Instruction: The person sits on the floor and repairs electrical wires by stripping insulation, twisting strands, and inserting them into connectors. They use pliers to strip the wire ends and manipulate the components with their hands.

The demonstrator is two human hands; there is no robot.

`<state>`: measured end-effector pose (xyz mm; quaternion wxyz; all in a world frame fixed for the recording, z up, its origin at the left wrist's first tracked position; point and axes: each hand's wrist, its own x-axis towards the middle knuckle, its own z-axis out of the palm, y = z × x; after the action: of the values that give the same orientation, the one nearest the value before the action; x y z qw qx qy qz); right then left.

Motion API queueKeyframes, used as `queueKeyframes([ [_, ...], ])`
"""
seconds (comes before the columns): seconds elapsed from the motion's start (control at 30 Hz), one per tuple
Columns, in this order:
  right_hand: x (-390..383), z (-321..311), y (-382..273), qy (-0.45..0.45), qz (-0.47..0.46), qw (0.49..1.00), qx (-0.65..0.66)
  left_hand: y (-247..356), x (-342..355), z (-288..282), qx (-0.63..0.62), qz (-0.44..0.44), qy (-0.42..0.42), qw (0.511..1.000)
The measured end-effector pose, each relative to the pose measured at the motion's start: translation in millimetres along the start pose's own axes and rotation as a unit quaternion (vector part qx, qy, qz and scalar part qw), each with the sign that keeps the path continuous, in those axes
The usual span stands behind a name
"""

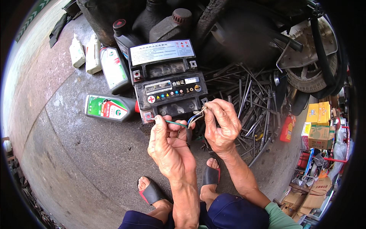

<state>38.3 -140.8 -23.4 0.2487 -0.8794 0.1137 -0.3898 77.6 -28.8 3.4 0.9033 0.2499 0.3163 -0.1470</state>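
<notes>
Two black batteries (173, 91) (162, 53) lie one behind the other. My left hand (169, 149) is closed on the green wire (177, 123), its thumb and forefinger pinching an end beside the front battery's left terminal (148, 116). Other fingers curl under the wire. My right hand (222, 128) pinches a small bundle of pale and blue wires (193, 118) near the right terminal (204, 100). Whether either wire end touches a terminal, I cannot tell.
Several oil bottles (112, 70) stand or lie at the left. Metal rods (249, 118) are heaped at the right, below a dirty wheel (310, 78). Cardboard boxes (320, 133) and a red bottle (288, 129) are further right. Dark jugs (169, 26) sit behind the batteries.
</notes>
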Motion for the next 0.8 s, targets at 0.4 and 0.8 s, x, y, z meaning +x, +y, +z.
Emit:
queueKeyframes([
  [0.4, 0, 1, 6, 0.022, -0.031, 0.999, 0.008, -8, -20, 7, 0.069, 0.038, -0.056, 0.995],
  [0.8, -4, -29, -2, -0.011, 0.026, 0.992, 0.125, -32, -51, 8, 0.164, 0.102, -0.109, 0.975],
])
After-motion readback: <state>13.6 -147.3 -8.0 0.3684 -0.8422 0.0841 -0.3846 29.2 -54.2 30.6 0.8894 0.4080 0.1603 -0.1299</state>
